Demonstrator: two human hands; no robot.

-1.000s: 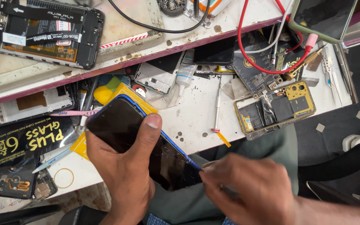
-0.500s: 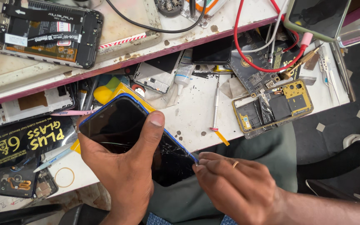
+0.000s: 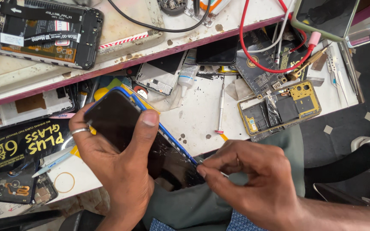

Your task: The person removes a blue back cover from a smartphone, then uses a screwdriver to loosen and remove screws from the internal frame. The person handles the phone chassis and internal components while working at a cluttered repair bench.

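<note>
Gripping phone (image 3: 120,124), blue frame, cracked screen: L hand (image 3: 116,167), thumb across glass. R hand (image 3: 253,179) fingers (image 3: 213,164) pinched at phone's lower edge. Screwdriver (image 3: 221,105) on tabletop (image 3: 198,115) nearby.

Bright, even light falls from above across the cluttered white workbench (image 3: 202,111), leaving only soft, short shadows beneath the parts lying on it. The dark cracked glass screen of the blue-framed phone (image 3: 125,128) carries a dull sheen (no hard glare). The grey mirror-like phone screen (image 3: 324,17) at the top edge reflects dim shapes. Focus is sharp at centre; the corners bend slightly and darken toward the lower right.
</note>
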